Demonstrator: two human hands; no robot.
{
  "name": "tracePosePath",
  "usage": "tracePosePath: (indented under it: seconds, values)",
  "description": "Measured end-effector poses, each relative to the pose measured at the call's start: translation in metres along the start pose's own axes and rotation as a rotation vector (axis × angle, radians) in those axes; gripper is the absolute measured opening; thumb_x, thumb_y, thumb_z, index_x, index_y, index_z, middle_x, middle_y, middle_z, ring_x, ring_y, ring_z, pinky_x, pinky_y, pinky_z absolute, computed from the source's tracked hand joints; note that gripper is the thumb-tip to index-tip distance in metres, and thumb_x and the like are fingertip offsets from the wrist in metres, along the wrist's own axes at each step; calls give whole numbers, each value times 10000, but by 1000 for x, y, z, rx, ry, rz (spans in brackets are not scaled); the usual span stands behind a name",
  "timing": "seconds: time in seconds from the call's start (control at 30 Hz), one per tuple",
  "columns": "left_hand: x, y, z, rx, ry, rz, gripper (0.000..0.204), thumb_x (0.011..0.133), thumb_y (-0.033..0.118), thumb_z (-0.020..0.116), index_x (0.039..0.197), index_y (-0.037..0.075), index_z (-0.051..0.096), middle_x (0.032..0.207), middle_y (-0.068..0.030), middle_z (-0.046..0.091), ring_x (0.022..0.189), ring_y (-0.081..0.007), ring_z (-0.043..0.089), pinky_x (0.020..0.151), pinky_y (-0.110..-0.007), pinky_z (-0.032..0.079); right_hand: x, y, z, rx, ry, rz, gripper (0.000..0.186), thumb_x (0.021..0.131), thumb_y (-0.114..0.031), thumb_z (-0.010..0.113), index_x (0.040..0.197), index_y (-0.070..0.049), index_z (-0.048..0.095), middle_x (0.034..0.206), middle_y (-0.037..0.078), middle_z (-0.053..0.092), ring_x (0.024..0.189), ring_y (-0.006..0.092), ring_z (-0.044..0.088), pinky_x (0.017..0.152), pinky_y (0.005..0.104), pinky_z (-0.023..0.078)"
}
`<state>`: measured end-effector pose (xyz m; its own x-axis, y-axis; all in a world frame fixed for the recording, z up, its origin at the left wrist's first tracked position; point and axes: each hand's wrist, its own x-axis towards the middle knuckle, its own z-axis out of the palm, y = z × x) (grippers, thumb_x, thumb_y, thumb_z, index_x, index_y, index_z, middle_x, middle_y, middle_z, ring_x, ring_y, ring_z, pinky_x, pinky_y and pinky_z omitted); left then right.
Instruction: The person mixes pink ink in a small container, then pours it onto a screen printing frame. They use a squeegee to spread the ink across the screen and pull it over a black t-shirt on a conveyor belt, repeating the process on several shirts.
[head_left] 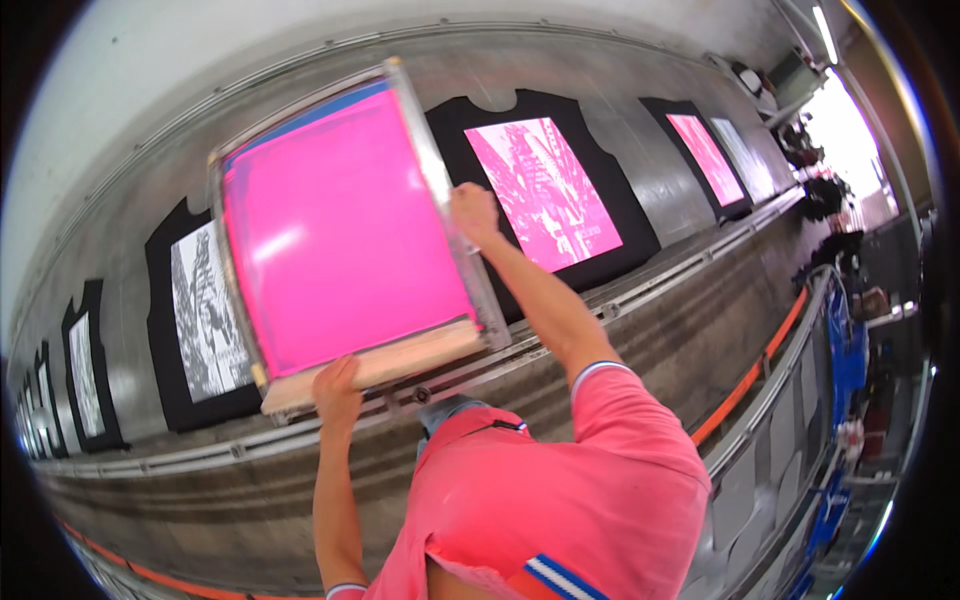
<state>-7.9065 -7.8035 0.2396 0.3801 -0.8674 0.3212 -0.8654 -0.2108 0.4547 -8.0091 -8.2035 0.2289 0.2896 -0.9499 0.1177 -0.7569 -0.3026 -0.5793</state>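
A large screen printing frame [330, 225], its mesh coated with bright pink ink, lies tilted over the long table between two black shirt pieces. My right hand [475, 213] is closed around the frame's right side rail. At the near edge, my left hand [338, 385] grips a pale wooden bar [420, 350]; whether this is a squeegee or part of the frame, I cannot tell. To the right lies a black shirt piece [635, 225] with a pink and white print [545, 190]. Partly under the frame's left side, another shirt piece [165, 330] carries a white and grey print [208, 315].
Farther right, a black shirt piece [715, 160] bears a pink print. More pieces with white prints [85, 375] line the grey table [640, 235] to the left. A metal rail [640, 300] runs along the near edge. An orange bar [750, 375] is behind me on the right.
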Motion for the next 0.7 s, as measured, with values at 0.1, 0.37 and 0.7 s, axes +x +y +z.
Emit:
tracePosePath:
  seconds: [0.1, 0.37, 0.7]
  values:
    - [-14, -59, -36, 91, -79, -16, 414, 589, -121, 565, 967, 3, 680, 1004, -153, 685, 950, -347, 638, 835, -435, 495, -37, -53, 51, 194, -54, 90, 347, 900, -336, 538, 974, -35, 692, 903, 235, 679, 902, 419, 653, 801, 475, 527]
    - [-56, -199, -123, 142, -253, -113, 431, 584, -141, 566, 979, -11, 678, 1017, -167, 680, 979, -354, 633, 827, -442, 489, -122, -174, 148, 335, -204, 207, 348, 947, -306, 489, 899, 1, 646, 872, 260, 660, 867, 454, 628, 786, 513, 492]
    - [-80, -280, -164, 68, -275, -32, 365, 598, -95, 596, 935, 18, 680, 952, -153, 677, 863, -358, 641, 746, -437, 510, -162, -213, 203, 331, -65, 155, 278, 893, -232, 565, 854, 29, 650, 756, 230, 649, 754, 420, 637, 695, 481, 485]
